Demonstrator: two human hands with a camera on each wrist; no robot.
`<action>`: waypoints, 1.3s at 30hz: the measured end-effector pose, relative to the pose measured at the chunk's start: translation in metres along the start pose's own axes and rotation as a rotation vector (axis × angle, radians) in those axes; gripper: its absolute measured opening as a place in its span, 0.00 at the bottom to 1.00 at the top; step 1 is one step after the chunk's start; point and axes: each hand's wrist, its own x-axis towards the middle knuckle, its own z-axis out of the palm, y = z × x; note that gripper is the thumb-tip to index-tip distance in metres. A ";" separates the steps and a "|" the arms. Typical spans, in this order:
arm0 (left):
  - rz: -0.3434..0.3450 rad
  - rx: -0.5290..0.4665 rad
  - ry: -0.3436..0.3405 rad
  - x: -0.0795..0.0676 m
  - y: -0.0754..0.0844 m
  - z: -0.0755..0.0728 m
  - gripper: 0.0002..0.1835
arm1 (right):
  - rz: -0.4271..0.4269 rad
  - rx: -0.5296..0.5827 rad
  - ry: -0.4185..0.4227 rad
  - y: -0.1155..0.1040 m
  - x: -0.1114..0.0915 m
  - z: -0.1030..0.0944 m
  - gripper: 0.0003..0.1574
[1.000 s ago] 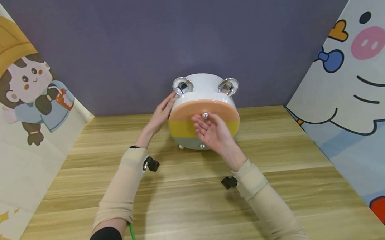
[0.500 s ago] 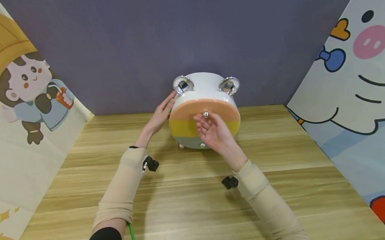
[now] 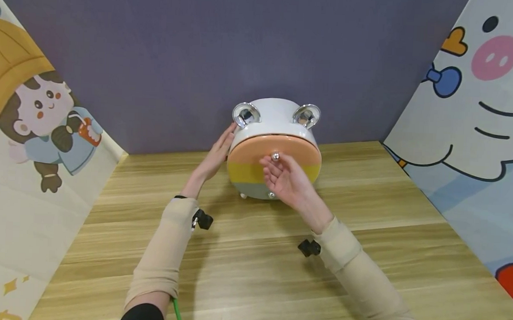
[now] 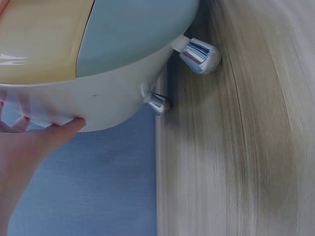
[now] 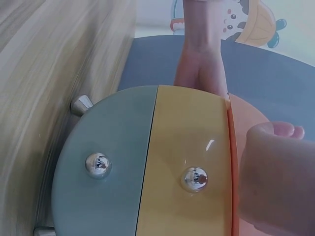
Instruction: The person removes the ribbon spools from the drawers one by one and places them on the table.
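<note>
A small round white cabinet [image 3: 275,114] with two chrome ear-like rings on top stands near the back wall. Its front has an orange top drawer [image 3: 250,148], a yellow drawer [image 5: 184,128] and a grey-green drawer [image 5: 110,130]. My right hand [image 3: 289,181] pinches the top drawer's chrome knob [image 3: 275,156] between thumb and fingers; in the right wrist view the hand covers that knob. The orange drawer sticks out slightly past the yellow one. Against the cabinet's left side lies my left hand [image 3: 215,159], fingers extended along the white shell.
Chrome feet [image 4: 199,56] lift the cabinet off the wood-grain table [image 3: 243,274]. A purple-grey wall [image 3: 178,70] rises right behind it. Cartoon-printed panels [image 3: 469,121] flank both sides. A green cable [image 3: 178,313] hangs by the left forearm.
The orange drawer has come forward a little, and a thin dark gap now shows along its top edge. My right hand has moved slightly toward me with the knob; my left hand stays put.
</note>
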 end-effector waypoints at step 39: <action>0.029 0.007 -0.012 -0.003 -0.001 0.003 0.29 | 0.053 -0.038 -0.051 0.018 -0.048 0.005 0.21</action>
